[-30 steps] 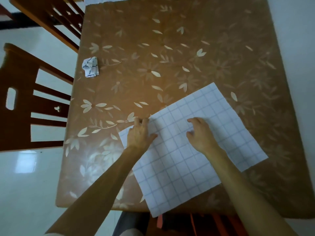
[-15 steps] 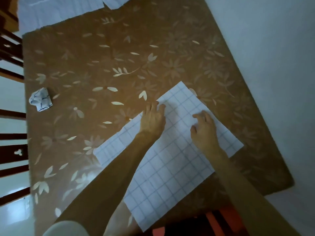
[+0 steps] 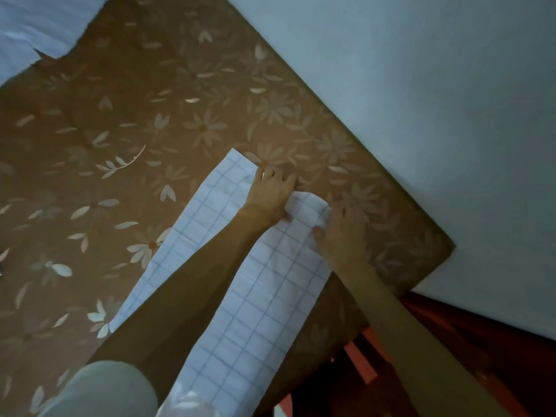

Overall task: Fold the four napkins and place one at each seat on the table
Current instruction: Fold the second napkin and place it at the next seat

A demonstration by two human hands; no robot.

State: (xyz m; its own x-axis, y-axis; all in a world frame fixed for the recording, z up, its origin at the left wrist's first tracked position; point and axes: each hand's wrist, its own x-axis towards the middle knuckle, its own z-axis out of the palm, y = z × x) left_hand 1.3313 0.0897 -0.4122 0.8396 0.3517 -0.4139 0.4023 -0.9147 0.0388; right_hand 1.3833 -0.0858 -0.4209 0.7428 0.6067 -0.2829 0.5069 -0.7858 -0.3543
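Note:
A white napkin with a blue grid (image 3: 264, 284) lies on the brown flowered table (image 3: 126, 152), its near end hanging over the table's front edge. Its right side is lifted and rolled over toward the left. My left hand (image 3: 272, 192) grips the far part of that raised edge, fingers curled over it. My right hand (image 3: 340, 233) pinches the same folded edge a little nearer to me, on the right. More white napkins (image 3: 33, 28) lie at the far left corner of the table, cut off by the picture's edge.
The table's right edge (image 3: 376, 164) runs diagonally beside pale floor (image 3: 436, 100). A dark red wooden chair (image 3: 451, 356) stands below the table's near right corner. My grey sleeve (image 3: 102, 389) shows at the bottom left.
The view swung left and closer. Both hands moved to the napkin's right side and lifted that edge, rolling it over; before, they lay flat on the spread napkin. The crumpled piece left view.

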